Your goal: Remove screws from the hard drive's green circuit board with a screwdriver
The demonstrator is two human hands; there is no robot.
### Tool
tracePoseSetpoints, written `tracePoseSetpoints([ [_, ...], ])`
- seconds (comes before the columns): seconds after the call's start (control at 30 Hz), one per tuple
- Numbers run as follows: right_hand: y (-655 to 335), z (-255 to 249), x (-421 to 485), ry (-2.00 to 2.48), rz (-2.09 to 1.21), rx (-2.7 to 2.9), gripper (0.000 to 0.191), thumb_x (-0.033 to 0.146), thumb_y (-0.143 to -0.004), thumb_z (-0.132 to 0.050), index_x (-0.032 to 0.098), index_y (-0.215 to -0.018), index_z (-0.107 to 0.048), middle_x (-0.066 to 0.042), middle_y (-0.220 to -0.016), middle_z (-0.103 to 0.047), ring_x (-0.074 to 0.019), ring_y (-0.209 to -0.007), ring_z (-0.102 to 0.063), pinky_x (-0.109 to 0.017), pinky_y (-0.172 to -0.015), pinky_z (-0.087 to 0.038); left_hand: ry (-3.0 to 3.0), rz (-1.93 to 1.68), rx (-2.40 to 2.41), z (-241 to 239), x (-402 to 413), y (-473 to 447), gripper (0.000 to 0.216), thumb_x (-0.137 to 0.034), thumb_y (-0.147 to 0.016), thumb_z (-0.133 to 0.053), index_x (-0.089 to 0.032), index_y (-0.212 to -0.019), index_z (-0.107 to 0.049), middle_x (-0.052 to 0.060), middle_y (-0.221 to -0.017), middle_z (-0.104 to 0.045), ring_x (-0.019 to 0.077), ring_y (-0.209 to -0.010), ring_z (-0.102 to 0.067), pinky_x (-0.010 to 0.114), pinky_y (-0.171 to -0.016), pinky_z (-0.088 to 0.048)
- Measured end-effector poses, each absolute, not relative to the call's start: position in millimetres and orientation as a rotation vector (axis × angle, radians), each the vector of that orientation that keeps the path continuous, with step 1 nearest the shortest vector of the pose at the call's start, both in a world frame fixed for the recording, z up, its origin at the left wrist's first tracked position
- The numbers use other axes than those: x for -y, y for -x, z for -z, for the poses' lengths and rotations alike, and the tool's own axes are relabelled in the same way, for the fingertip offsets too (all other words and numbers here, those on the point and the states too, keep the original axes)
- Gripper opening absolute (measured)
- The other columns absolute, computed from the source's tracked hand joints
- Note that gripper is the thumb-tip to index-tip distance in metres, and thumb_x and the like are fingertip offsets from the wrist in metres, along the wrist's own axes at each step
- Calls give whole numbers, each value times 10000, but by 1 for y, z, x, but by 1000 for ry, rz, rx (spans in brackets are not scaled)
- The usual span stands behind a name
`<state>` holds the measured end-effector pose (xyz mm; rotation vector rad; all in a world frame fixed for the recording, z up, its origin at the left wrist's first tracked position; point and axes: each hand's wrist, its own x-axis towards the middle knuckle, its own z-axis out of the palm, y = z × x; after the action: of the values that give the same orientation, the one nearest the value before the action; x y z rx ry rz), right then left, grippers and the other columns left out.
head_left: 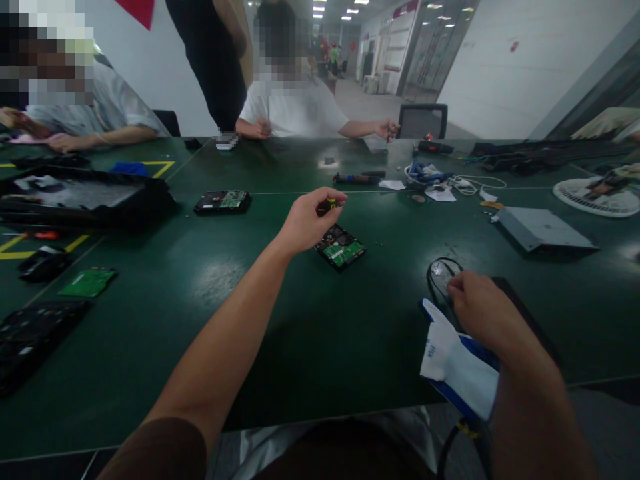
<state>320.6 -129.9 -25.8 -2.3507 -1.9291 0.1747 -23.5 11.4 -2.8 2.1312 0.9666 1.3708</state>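
My left hand [310, 220] reaches out over the green table [300, 333], its fingers pinched on a small dark tool with a yellow mark [330, 205]. Just below and right of it lies a hard drive [341, 247] with its green circuit board facing up. My right hand [477, 308] rests near the table's front edge, fingers curled on a black cable loop [440, 277] beside a dark flat object [525, 320]. A white and blue glove [457, 363] lies under my right wrist.
A second hard drive [223, 202] lies further left. A loose green board [89, 282], black trays [75, 197], a grey metal case [543, 229], white cables [470, 183] and a screwdriver [357, 177] are spread about. Two people sit opposite; a third stands behind.
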Motion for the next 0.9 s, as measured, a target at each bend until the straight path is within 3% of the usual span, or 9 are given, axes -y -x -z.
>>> tracePoseSetpoints([
  [0.07, -330, 32, 129, 2265, -143, 1899, 193, 309, -948, -510, 215, -970, -677, -186, -991, -723, -343, -881, -701, -505, -730, -550, -2127, -1385, -955, 5, -13, 23, 227, -172, -919, -669, -205, -1132, -740, 75, -1117, -785, 182, -979, -729, 331, -851, -578],
  [0.2, -326, 30, 122, 2069, 171, 1899, 211, 355, -954, -496, 250, -953, -680, -178, -953, -718, -359, -887, -676, -521, -721, -519, -2120, -1396, -944, 7, -16, 23, 227, -174, -912, -679, -203, -1127, -743, 75, -1107, -786, 187, -972, -727, 338, -843, -576],
  [0.33, -286, 6, 109, 1705, 38, 2045, 183, 368, -989, -524, 251, -938, -656, -132, -900, -704, -307, -822, -644, -473, -737, -499, -2117, -1391, -965, 7, -16, 24, 237, -176, -910, -682, -198, -1138, -743, 77, -1100, -788, 187, -975, -723, 336, -848, -576],
  [0.5, -224, -9, 66, 1457, -58, 2094, 72, 240, -976, -582, 240, -927, -634, -102, -937, -698, -281, -883, -629, -441, -807, -482, -2134, -1381, -975, 3, -13, 23, 238, -160, -899, -681, -190, -1125, -749, 70, -1094, -786, 182, -958, -719, 329, -847, -572],
  [0.73, -188, 48, 14, 1329, -172, 1832, 75, 230, -985, -574, 230, -950, -640, -101, -983, -710, -272, -938, -644, -441, -883, -505, -2117, -1362, -941, -1, -7, 22, 221, -154, -900, -674, -191, -1101, -758, 66, -1105, -786, 190, -985, -727, 333, -870, -579],
  [0.9, -190, 78, 17, 1216, -248, 1988, 79, 267, -987, -610, 241, -991, -684, -98, -1028, -725, -285, -1002, -656, -458, -927, -506, -2125, -1349, -920, -2, -7, 22, 237, -139, -903, -659, -193, -1114, -753, 54, -1103, -788, 184, -981, -727, 325, -870, -581],
])
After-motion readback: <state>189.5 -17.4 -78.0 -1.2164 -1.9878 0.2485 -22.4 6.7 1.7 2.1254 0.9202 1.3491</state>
